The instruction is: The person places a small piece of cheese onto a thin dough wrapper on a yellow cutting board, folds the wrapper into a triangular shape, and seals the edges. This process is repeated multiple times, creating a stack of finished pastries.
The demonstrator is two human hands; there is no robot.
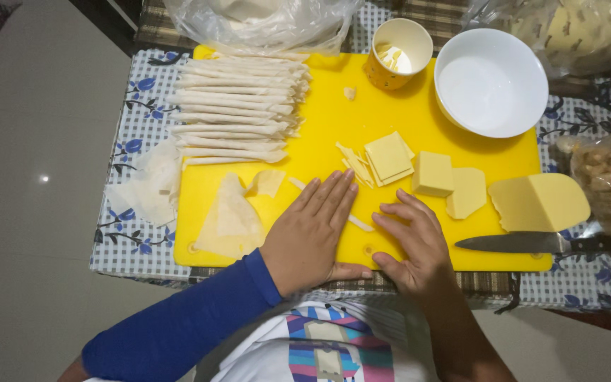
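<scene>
Your left hand (312, 233) lies flat and palm down on the yellow cutting board (319, 127), fingers straight and close together, pressing on a thin pale roll (359, 223) of which only the ends show: one end pokes out just beyond your fingers on the right. Whether anything else lies under the palm is hidden. Your right hand (410, 244) rests beside it on the board's near edge, fingers loosely curled and spread, gripping nothing, its fingertips close to that same roll end.

All else sits relative to the board. On its far left part lies a stack of finished wrapped rolls (238, 110), lined up side by side. At its near left corner lies a triangular wrapper sheet (226, 219), and more wrapper sheets (148, 185) lie just off the left edge on the checked tablecloth (118, 233). In the middle of the board you have thin cheese slices (388, 157) and cheese sticks (353, 163), then a cheese cube (433, 173), and a larger cheese block (539, 201) toward the right edge. A knife (532, 242) lies along the near right edge. A yellow paper cup (397, 53) and a white bowl (491, 81) stand at the far right.
</scene>
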